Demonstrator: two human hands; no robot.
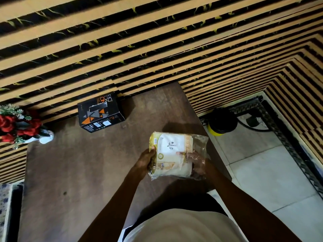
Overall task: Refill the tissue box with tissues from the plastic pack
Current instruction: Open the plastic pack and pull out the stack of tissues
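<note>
A clear plastic pack of white tissues [172, 154] with yellow print hangs above the right part of the brown table [78, 172]. My left hand [146, 160] grips its left edge. My right hand [198, 163] is inside the loose open end of the plastic on the right, fingers against the tissue stack, seen through the film. The black tissue box [99, 113] with orange and grey triangles stands at the back of the table against the wall. Its top slot faces up, and I cannot see tissue in it.
A vase of red flowers [21, 128] stands at the table's back left. A striped black-and-tan wall [157, 41] rises behind. To the right, on the tiled floor [262, 172], is a black and yellow bin [222, 122].
</note>
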